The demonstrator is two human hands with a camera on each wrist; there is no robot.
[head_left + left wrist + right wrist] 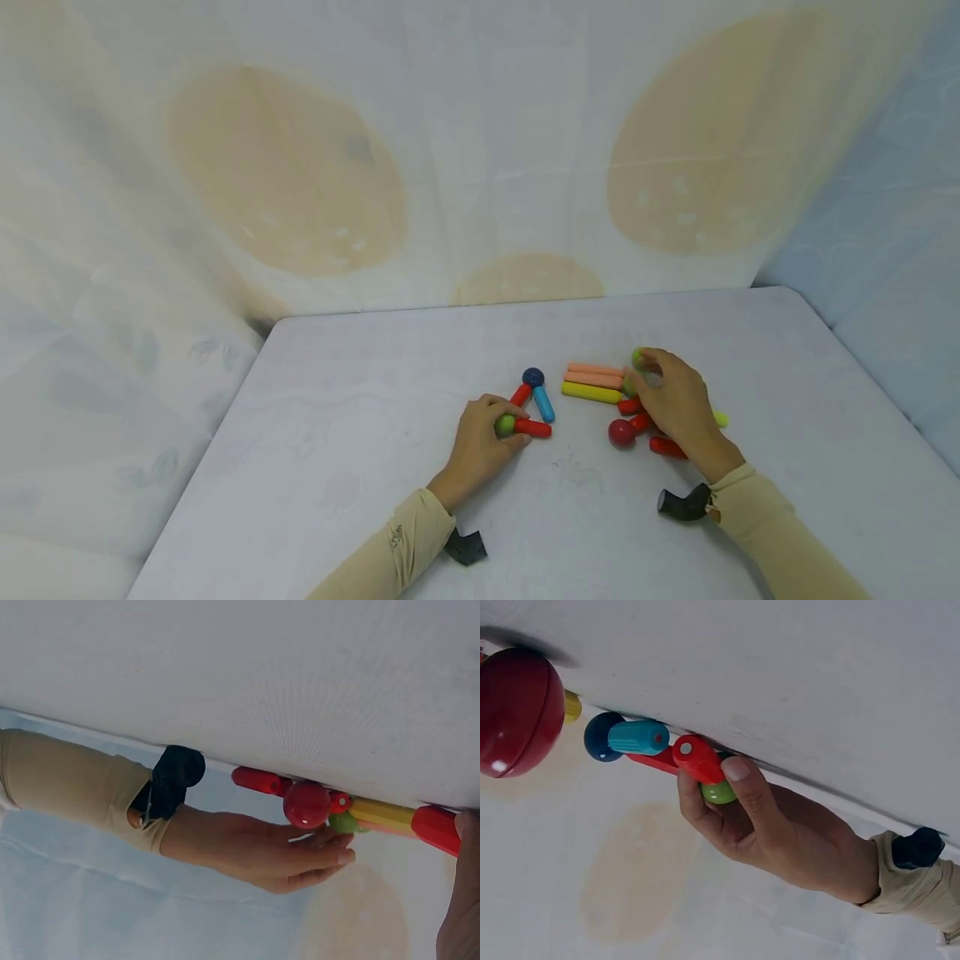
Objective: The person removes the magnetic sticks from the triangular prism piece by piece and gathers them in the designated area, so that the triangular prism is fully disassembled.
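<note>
My left hand (495,423) pinches a green ball (505,425) between thumb and fingers. Two red sticks (534,428) join at this ball; one runs up to a dark blue ball (533,377), where a blue stick (543,404) also hangs. The right wrist view shows that left hand (731,787) gripping the green ball (718,793). My right hand (651,377) lies over a loose pile, its fairly straight fingers touching another green ball (637,357). A red ball (621,432), red sticks (667,447), a yellow stick (592,392) and two orange sticks (594,369) lie around it.
The pieces lie on a white table (360,433) with draped patterned cloth (480,167) behind and at both sides. A yellow-green stick end (721,419) pokes out right of my right hand. Black wrist mounts (684,504) sit on both sleeves.
</note>
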